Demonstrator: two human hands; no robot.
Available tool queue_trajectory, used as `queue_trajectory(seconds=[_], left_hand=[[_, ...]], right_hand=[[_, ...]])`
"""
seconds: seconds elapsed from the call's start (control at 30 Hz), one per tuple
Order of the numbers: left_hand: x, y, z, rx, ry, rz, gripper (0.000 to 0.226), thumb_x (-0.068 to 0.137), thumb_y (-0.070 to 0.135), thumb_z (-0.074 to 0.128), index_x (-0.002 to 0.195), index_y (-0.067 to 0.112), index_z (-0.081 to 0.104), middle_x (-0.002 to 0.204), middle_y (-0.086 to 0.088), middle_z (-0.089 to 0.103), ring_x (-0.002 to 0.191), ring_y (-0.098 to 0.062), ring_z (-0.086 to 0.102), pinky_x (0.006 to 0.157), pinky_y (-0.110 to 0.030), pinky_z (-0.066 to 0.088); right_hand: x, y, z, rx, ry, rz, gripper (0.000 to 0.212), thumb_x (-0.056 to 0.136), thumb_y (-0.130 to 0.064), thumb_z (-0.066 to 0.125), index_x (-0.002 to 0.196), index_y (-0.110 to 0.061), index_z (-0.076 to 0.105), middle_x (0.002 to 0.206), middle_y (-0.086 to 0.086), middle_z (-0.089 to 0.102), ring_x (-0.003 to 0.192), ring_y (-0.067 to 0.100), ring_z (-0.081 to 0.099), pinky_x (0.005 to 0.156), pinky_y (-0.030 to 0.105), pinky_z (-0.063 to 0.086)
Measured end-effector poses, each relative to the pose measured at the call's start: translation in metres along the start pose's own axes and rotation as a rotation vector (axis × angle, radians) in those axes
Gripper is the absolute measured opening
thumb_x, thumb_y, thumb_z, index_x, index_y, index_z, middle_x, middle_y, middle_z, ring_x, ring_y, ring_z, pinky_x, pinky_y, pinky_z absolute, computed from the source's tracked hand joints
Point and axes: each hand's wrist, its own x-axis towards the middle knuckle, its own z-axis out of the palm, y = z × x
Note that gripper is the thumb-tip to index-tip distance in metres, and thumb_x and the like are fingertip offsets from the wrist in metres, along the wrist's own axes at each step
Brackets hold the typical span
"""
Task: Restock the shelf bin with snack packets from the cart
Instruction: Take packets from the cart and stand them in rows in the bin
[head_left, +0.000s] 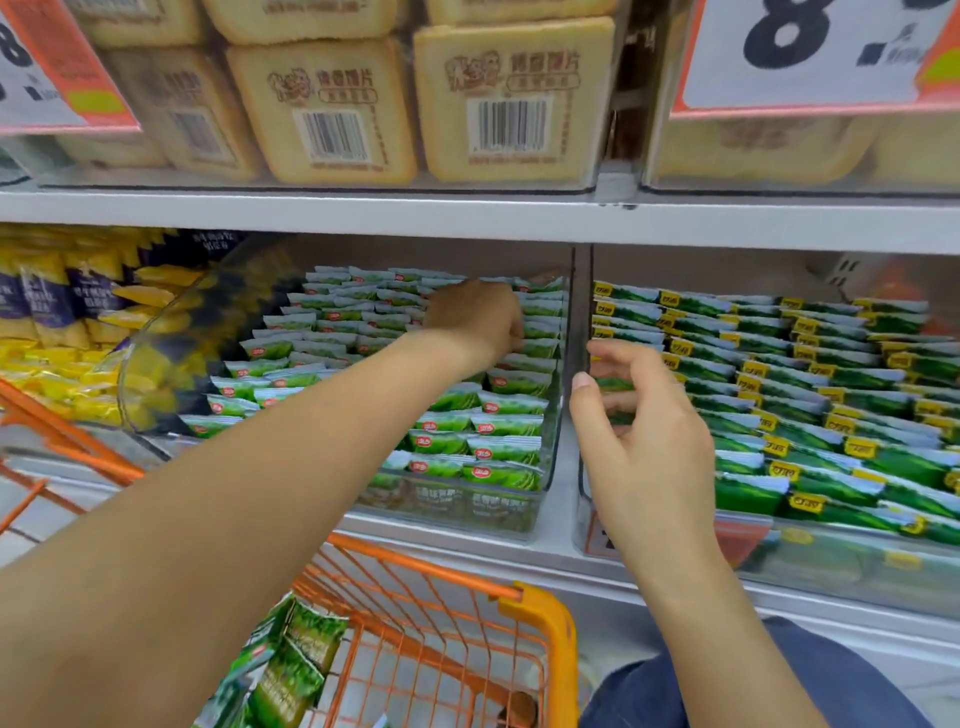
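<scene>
A clear shelf bin (519, 519) on the middle shelf holds rows of green snack packets (457, 441) with red logos. My left hand (472, 317) reaches deep into it, fingers curled down on a packet in the right-hand column near the back; the fingertips are hidden. My right hand (644, 431) grips the left wall of the neighbouring clear bin (831, 566), thumb outside and fingers inside. Below, the orange cart (545, 608) carries more green packets (291, 665).
The right bin is packed with darker green packets with yellow labels (810, 426). Yellow and purple packets (62, 322) fill the bin at left. Boxed biscuits (514, 98) and price signs (810, 52) sit on the shelf above. My blue-clad knee (779, 686) is at the bottom right.
</scene>
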Motion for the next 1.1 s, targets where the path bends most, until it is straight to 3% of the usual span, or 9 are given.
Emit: queue_trajectory(seconds=[0.13, 0.3, 0.43, 0.53, 0.63, 0.73, 0.87, 0.97, 1.1], left_hand=[[-0.002, -0.003, 0.009, -0.087, 0.027, -0.013, 0.018, 0.095, 0.031, 0.058, 0.103, 0.028, 0.074, 0.111, 0.007, 0.070, 0.100, -0.019, 0.063, 0.073, -0.025, 0.043], [-0.012, -0.011, 0.005, -0.405, 0.132, -0.043, 0.019, 0.096, 0.038, 0.054, 0.090, 0.029, 0.070, 0.092, 0.010, 0.068, 0.092, -0.017, 0.064, 0.080, -0.032, 0.051], [-0.015, -0.014, 0.004, -0.322, 0.022, -0.029, 0.021, 0.096, 0.039, 0.054, 0.102, 0.028, 0.071, 0.109, 0.006, 0.069, 0.100, -0.018, 0.063, 0.087, -0.034, 0.052], [-0.014, -0.005, 0.006, -0.262, -0.116, 0.032, 0.039, 0.096, 0.051, 0.046, 0.093, 0.020, 0.069, 0.091, -0.002, 0.068, 0.086, -0.021, 0.063, 0.077, -0.032, 0.050], [-0.017, 0.003, 0.009, -0.109, -0.212, 0.089, 0.049, 0.098, 0.054, 0.036, 0.076, 0.018, 0.062, 0.077, -0.003, 0.060, 0.080, -0.022, 0.057, 0.067, -0.032, 0.038], [-0.020, -0.002, 0.007, -0.166, -0.246, 0.156, 0.043, 0.095, 0.052, 0.039, 0.094, 0.023, 0.070, 0.093, -0.003, 0.068, 0.090, -0.022, 0.061, 0.078, -0.033, 0.047], [-0.029, -0.004, 0.009, -0.155, -0.305, 0.219, 0.043, 0.099, 0.047, 0.038, 0.102, 0.013, 0.062, 0.097, -0.010, 0.065, 0.088, -0.029, 0.059, 0.073, -0.033, 0.044], [-0.031, -0.002, 0.007, -0.160, -0.337, 0.171, 0.044, 0.100, 0.048, 0.035, 0.120, 0.016, 0.057, 0.123, -0.007, 0.060, 0.109, -0.027, 0.056, 0.092, -0.035, 0.045], [-0.044, -0.007, -0.001, -0.378, -0.201, 0.139, 0.037, 0.101, 0.040, 0.040, 0.127, 0.020, 0.057, 0.130, -0.002, 0.057, 0.115, -0.021, 0.053, 0.096, -0.032, 0.043]], right_hand=[[0.000, 0.000, 0.001, -0.016, 0.002, -0.004, 0.025, 0.093, -0.034, 0.050, 0.118, -0.034, 0.053, 0.106, -0.015, 0.058, 0.084, -0.004, 0.057, 0.073, 0.037, 0.052], [0.000, -0.001, 0.001, -0.036, 0.016, -0.001, 0.024, 0.093, -0.035, 0.050, 0.117, -0.034, 0.053, 0.105, -0.015, 0.058, 0.084, -0.004, 0.056, 0.072, 0.036, 0.051], [-0.001, -0.003, 0.002, -0.059, 0.030, 0.000, 0.024, 0.093, -0.033, 0.050, 0.118, -0.033, 0.054, 0.104, -0.016, 0.059, 0.082, -0.004, 0.056, 0.070, 0.034, 0.050], [-0.002, -0.002, 0.003, -0.066, 0.034, -0.005, 0.024, 0.094, -0.032, 0.050, 0.118, -0.032, 0.054, 0.105, -0.016, 0.059, 0.082, -0.005, 0.056, 0.068, 0.031, 0.048], [-0.001, -0.001, 0.003, -0.078, 0.032, -0.021, 0.025, 0.094, -0.032, 0.050, 0.119, -0.032, 0.053, 0.107, -0.016, 0.058, 0.085, -0.006, 0.054, 0.064, 0.024, 0.045], [-0.001, 0.000, 0.002, -0.080, 0.028, -0.026, 0.027, 0.094, -0.034, 0.049, 0.120, -0.032, 0.053, 0.107, -0.016, 0.058, 0.088, -0.007, 0.054, 0.065, 0.027, 0.047], [-0.001, -0.002, 0.003, -0.087, 0.033, -0.027, 0.027, 0.092, -0.036, 0.047, 0.119, -0.032, 0.053, 0.108, -0.016, 0.058, 0.084, -0.006, 0.055, 0.067, 0.031, 0.048], [0.000, -0.003, 0.004, -0.098, 0.036, -0.027, 0.028, 0.091, -0.036, 0.046, 0.118, -0.032, 0.053, 0.106, -0.016, 0.058, 0.083, -0.007, 0.055, 0.065, 0.030, 0.047], [0.001, -0.002, 0.003, -0.112, 0.047, -0.051, 0.027, 0.091, -0.036, 0.046, 0.117, -0.031, 0.054, 0.104, -0.013, 0.059, 0.076, -0.003, 0.056, 0.062, 0.029, 0.043]])
